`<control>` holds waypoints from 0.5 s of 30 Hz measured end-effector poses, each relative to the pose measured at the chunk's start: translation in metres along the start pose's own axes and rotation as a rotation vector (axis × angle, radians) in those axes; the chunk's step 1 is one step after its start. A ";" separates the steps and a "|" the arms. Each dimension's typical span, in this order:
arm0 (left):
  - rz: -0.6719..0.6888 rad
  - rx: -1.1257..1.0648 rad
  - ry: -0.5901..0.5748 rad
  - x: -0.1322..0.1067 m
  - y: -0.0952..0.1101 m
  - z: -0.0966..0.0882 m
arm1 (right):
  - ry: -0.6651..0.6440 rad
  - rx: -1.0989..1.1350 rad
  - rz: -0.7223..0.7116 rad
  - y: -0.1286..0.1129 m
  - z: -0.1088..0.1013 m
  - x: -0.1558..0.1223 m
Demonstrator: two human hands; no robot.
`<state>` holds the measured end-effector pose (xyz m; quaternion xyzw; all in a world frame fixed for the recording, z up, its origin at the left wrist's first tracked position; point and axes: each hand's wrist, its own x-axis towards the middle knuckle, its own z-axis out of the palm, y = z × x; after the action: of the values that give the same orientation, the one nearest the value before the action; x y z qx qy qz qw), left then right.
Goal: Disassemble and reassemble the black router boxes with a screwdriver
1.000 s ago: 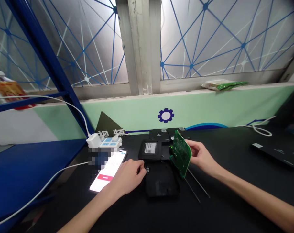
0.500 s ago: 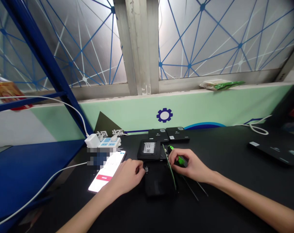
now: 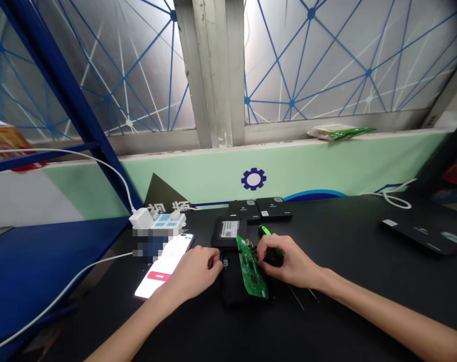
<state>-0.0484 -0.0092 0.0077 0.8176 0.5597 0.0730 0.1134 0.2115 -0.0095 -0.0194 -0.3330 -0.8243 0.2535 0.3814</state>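
My right hand [image 3: 288, 262] pinches a green circuit board [image 3: 254, 274] by its right edge. The board tilts over a black plastic casing [image 3: 234, 289], its face with small parts turned to the left. At the casing's left edge, my left hand [image 3: 200, 272] has its fingers curled and seems to grip that edge. A small metal part [image 3: 225, 263] shows beside its fingertips. Beneath my right hand lies a screwdriver with a green and black handle [image 3: 265, 231], partly hidden; two thin metal shafts [image 3: 296, 297] stick out below the hand.
Behind the casing lies a black cover with a white label [image 3: 230, 229], and two black boxes [image 3: 274, 208] stand by the wall. A lit phone [image 3: 164, 269] and a power strip [image 3: 170, 221] are at left. Another black box [image 3: 422, 235] rests far right.
The circuit board has moved left over the casing and turned from nearly edge-on to show its green face. My right hand has shifted left with it; my left hand stays at the casing's edge.
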 end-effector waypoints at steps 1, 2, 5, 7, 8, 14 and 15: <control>0.000 0.000 0.000 0.000 0.000 0.000 | 0.002 -0.012 0.002 0.000 0.000 0.000; 0.000 -0.001 0.000 0.000 0.000 0.000 | 0.003 -0.021 0.003 -0.001 0.000 0.000; 0.003 -0.008 0.002 -0.001 -0.001 0.001 | 0.007 -0.051 0.001 -0.001 0.002 0.000; 0.007 -0.015 0.002 -0.001 -0.002 0.001 | 0.009 -0.081 0.002 -0.001 0.002 0.000; 0.009 -0.020 0.001 -0.001 -0.002 0.001 | 0.009 -0.095 0.003 -0.001 0.003 0.000; 0.017 -0.054 -0.014 -0.001 -0.002 -0.001 | -0.030 -0.148 0.012 -0.003 0.003 0.001; 0.018 -0.061 -0.019 -0.001 -0.001 -0.001 | -0.035 -0.154 0.011 -0.004 0.004 0.001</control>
<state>-0.0506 -0.0098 0.0086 0.8195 0.5486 0.0832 0.1429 0.2068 -0.0117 -0.0185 -0.3615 -0.8460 0.1974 0.3387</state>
